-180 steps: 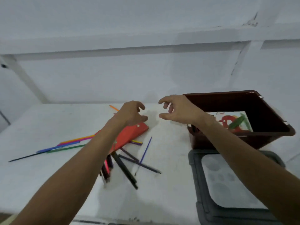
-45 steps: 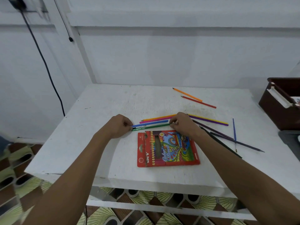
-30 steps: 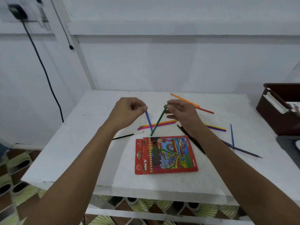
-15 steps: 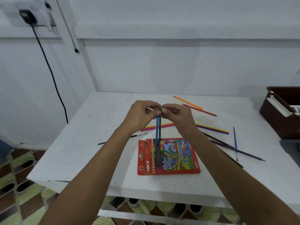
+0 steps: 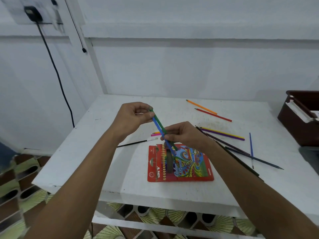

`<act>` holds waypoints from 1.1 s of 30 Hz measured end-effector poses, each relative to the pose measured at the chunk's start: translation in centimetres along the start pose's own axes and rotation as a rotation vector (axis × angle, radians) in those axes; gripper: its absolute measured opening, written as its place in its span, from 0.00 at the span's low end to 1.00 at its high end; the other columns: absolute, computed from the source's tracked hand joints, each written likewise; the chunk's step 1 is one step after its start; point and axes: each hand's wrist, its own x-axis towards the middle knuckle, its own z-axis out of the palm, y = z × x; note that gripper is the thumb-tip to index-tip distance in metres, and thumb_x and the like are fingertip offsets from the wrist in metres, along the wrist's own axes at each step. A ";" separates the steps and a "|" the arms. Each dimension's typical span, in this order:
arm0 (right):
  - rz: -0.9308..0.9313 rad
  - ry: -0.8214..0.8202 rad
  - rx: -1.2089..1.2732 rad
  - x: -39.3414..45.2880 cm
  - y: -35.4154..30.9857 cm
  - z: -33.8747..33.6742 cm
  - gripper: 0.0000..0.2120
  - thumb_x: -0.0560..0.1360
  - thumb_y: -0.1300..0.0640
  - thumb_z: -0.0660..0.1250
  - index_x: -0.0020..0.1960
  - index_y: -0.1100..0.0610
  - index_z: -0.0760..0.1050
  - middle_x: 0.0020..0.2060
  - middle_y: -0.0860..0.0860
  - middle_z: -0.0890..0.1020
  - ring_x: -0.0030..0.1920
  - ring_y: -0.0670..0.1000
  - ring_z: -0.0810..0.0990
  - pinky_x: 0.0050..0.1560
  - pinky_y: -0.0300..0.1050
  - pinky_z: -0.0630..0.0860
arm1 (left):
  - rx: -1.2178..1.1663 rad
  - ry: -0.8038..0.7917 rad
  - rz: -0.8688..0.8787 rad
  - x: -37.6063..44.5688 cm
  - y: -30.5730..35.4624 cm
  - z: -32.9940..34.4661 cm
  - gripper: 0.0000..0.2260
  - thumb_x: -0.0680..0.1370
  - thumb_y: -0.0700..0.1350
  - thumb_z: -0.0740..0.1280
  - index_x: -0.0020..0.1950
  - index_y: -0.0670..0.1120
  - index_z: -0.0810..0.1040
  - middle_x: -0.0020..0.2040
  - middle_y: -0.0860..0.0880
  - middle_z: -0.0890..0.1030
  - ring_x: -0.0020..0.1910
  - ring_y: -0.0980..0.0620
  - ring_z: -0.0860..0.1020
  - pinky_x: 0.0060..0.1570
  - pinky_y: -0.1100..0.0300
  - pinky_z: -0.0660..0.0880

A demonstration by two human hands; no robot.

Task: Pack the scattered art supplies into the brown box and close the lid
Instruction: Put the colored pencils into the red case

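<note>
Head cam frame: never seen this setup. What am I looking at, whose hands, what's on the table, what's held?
No robot here: a person wears one wide-angle camera on the head, looking down at their own bare hands. The left hand and right hand together hold a blue pencil and a green pencil above a red pencil pack lying flat on the white table. More pencils and a thin paintbrush lie loose around it. The brown box stands at the table's right edge.
</note>
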 end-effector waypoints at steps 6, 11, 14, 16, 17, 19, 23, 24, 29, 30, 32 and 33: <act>0.037 -0.070 -0.287 0.8 -0.2 1.3 0.13 0.75 0.63 0.68 0.59 0.60 0.79 0.42 0.49 0.85 0.43 0.46 0.83 0.44 0.36 0.77 | 0.652 -0.043 0.105 -1.6 -3.1 -2.8 0.17 0.75 0.44 0.71 0.64 0.48 0.77 0.56 0.49 0.81 0.53 0.52 0.80 0.59 0.56 0.75; -0.059 -0.068 -0.614 1.5 -0.4 2.7 0.11 0.75 0.61 0.68 0.57 0.55 0.81 0.48 0.51 0.84 0.42 0.44 0.79 0.47 0.44 0.78 | 1.091 -0.406 0.154 -2.4 -4.4 -2.0 0.16 0.79 0.55 0.62 0.60 0.48 0.79 0.55 0.50 0.81 0.50 0.51 0.78 0.52 0.53 0.76; -0.119 -0.074 -0.686 1.4 -0.4 3.4 0.11 0.75 0.61 0.68 0.57 0.55 0.81 0.44 0.48 0.81 0.43 0.45 0.76 0.44 0.40 0.72 | 1.087 -0.442 0.136 -2.6 -5.4 -1.6 0.11 0.80 0.51 0.62 0.52 0.47 0.81 0.40 0.49 0.81 0.37 0.51 0.75 0.41 0.53 0.74; -0.138 -0.061 -0.720 1.2 -0.1 3.3 0.12 0.75 0.59 0.68 0.58 0.56 0.80 0.45 0.50 0.82 0.44 0.48 0.78 0.46 0.43 0.75 | 1.002 -0.404 0.115 -2.8 -6.0 -1.8 0.10 0.80 0.48 0.63 0.49 0.44 0.81 0.37 0.47 0.80 0.35 0.49 0.75 0.39 0.53 0.72; -0.124 -0.053 -0.731 1.0 0.2 3.1 0.13 0.75 0.57 0.68 0.59 0.56 0.79 0.48 0.51 0.82 0.45 0.49 0.78 0.48 0.44 0.76 | 0.973 -0.378 0.106 -2.9 -6.4 -2.1 0.10 0.80 0.47 0.63 0.49 0.44 0.82 0.37 0.48 0.80 0.35 0.48 0.76 0.38 0.55 0.71; -0.080 -0.019 -0.763 0.4 1.1 2.3 0.16 0.76 0.53 0.68 0.63 0.55 0.76 0.54 0.51 0.80 0.51 0.48 0.77 0.55 0.45 0.75 | 0.957 -0.321 0.097 -3.2 -7.4 -2.9 0.10 0.80 0.48 0.63 0.55 0.46 0.82 0.39 0.49 0.79 0.36 0.51 0.74 0.36 0.62 0.68; -0.046 0.046 -0.806 -1.6 3.2 0.8 0.20 0.76 0.51 0.66 0.67 0.56 0.73 0.65 0.51 0.74 0.66 0.49 0.69 0.66 0.42 0.63 | 0.944 -0.280 0.094 -5.0 -10.6 -5.4 0.12 0.80 0.49 0.62 0.60 0.48 0.80 0.41 0.49 0.76 0.36 0.59 0.71 0.35 0.70 0.66; -0.046 0.055 -0.813 -2.1 3.6 0.6 0.21 0.76 0.51 0.66 0.67 0.56 0.72 0.65 0.52 0.74 0.67 0.49 0.68 0.66 0.40 0.62 | 0.916 -0.259 0.105 -5.5 -11.2 -5.8 0.11 0.80 0.47 0.64 0.60 0.48 0.80 0.41 0.49 0.77 0.36 0.59 0.72 0.36 0.71 0.66; -0.045 0.067 -0.864 -3.9 5.8 0.4 0.24 0.77 0.49 0.65 0.69 0.58 0.69 0.68 0.53 0.70 0.69 0.50 0.65 0.70 0.43 0.62 | 0.853 -0.188 0.114 -6.4 -13.8 -6.4 0.12 0.76 0.41 0.70 0.58 0.46 0.82 0.40 0.53 0.76 0.37 0.60 0.72 0.38 0.76 0.64; -0.054 0.071 -0.876 -4.1 6.1 0.5 0.24 0.77 0.49 0.65 0.70 0.58 0.69 0.68 0.53 0.70 0.69 0.51 0.65 0.69 0.43 0.61 | 0.863 -0.181 0.113 -6.3 -14.1 -6.3 0.12 0.75 0.41 0.70 0.59 0.46 0.82 0.41 0.54 0.76 0.38 0.59 0.72 0.39 0.76 0.63; -0.081 0.091 -0.889 -4.2 6.6 0.7 0.24 0.77 0.49 0.65 0.69 0.59 0.70 0.67 0.54 0.72 0.68 0.52 0.67 0.69 0.42 0.61 | 0.867 -0.175 0.109 -6.2 -14.4 -6.2 0.13 0.75 0.42 0.71 0.60 0.46 0.81 0.43 0.54 0.76 0.41 0.56 0.73 0.40 0.76 0.63; -0.094 0.105 -0.889 -4.3 6.8 0.7 0.24 0.77 0.49 0.65 0.69 0.59 0.70 0.67 0.54 0.72 0.68 0.52 0.68 0.69 0.40 0.60 | 0.864 -0.185 0.108 -6.1 -14.5 -6.2 0.14 0.75 0.43 0.71 0.60 0.47 0.81 0.43 0.53 0.76 0.42 0.56 0.73 0.41 0.76 0.63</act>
